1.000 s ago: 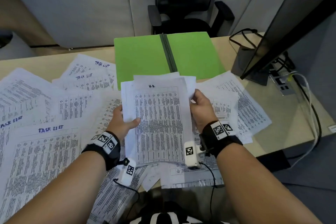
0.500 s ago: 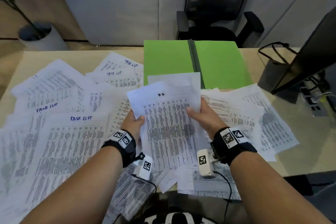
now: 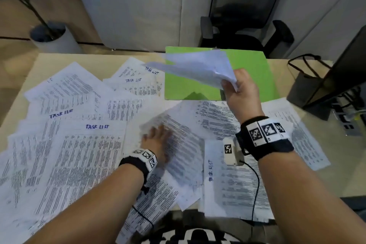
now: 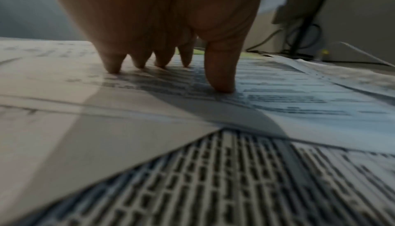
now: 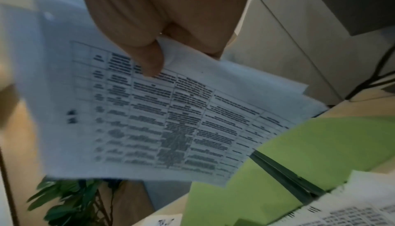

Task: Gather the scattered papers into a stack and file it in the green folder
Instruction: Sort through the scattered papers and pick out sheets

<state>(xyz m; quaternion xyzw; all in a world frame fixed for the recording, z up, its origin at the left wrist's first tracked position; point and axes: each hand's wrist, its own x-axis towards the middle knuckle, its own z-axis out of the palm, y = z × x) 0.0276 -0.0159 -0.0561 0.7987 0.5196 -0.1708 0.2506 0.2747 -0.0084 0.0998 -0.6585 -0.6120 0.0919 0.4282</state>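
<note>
Beyond the desk (image 3: 336, 168) — office chair (image 3: 243, 25), potted plant (image 3: 53, 39).

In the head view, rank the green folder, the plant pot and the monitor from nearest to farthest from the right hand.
From the right hand, which holds papers:
1. Green folder, directly beneath and behind the hand.
2. Monitor, to its right on the desk edge.
3. Plant pot, far left, beyond the desk.

Past the far edge of my pale wooden desk (image 3: 75, 61) a black office chair (image 3: 243, 31) is pushed in against light grey partition panels (image 3: 128, 6). To my left a grey round planter (image 3: 53, 39) with dark stems stands on the wood-toned floor (image 3: 11, 45). On my right a dark monitor (image 3: 340, 77) rises from the desk, with black cables (image 3: 309, 61) and a power strip (image 3: 346, 119) beside its base.
</note>
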